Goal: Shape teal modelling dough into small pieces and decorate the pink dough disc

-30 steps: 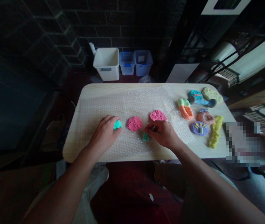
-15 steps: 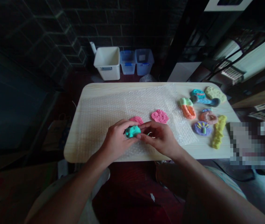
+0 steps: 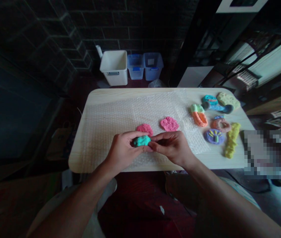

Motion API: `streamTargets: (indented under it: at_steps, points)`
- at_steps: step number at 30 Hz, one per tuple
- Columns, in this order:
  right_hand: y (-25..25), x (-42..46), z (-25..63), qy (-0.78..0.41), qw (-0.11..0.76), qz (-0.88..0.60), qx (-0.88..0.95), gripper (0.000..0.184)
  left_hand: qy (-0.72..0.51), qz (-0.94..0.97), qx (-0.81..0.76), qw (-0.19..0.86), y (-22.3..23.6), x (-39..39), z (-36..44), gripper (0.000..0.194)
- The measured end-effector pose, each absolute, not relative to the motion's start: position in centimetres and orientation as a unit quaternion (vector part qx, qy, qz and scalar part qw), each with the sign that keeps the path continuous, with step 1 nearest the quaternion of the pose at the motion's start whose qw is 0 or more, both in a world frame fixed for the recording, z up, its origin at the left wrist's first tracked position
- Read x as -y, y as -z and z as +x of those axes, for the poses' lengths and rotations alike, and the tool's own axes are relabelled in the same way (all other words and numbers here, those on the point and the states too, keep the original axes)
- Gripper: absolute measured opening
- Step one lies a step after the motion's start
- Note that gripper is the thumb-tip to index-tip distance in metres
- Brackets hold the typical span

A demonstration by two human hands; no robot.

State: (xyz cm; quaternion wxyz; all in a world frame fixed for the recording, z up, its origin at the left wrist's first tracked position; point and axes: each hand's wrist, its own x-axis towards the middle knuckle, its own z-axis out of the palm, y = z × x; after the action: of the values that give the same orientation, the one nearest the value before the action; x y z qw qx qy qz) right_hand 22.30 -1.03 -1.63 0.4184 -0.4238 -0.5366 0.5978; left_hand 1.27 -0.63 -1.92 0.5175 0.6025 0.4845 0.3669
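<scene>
A lump of teal modelling clay (image 3: 142,141) is held just above the near part of the table. My left hand (image 3: 122,148) wraps round it from the left, thumb along the near side and fingers along the far side. From the right, my right hand (image 3: 171,147) pinches the lump's right end between thumb and fingertips. One flat pink clay piece (image 3: 144,129) lies just beyond the lump, partly covered by my left fingers. Another pink clay piece (image 3: 169,124) with a bumpy surface lies farther right, beyond my right hand.
Bubble wrap (image 3: 110,122) covers much of the wooden table (image 3: 78,162). On the right lie several clay shapes, including an orange and green one (image 3: 199,118), a purple disc (image 3: 214,136) and a yellow strip (image 3: 232,140). A white bin (image 3: 117,72) and blue bins (image 3: 152,67) stand behind.
My right thumb and fingers have closed together at the lump's right end. The teal lump has shifted slightly right, and more of the nearer pink piece shows.
</scene>
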Motion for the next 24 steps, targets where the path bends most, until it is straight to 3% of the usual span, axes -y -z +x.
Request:
streamTargets:
  at_steps: [8, 13, 24]
  points:
    - [1.3, 1.8, 21.6, -0.485, 0.412, -0.491, 0.595, 0.014, -0.333, 0.645, -0.488, 0.484, 1.1, 0.8, 1.4, 0.030]
    - [1.0, 1.5, 21.9, -0.496, 0.419, -0.461, 0.605, 0.015, -0.344, 0.594, -0.456, 0.566, 0.9, 0.5, 1.5, 0.033]
    - [0.1, 1.3, 22.8, -0.183, 0.366, -0.361, 0.838, 0.015, -0.302, 0.551, -0.435, 0.645, 0.6, 0.0, 1.6, 0.037]
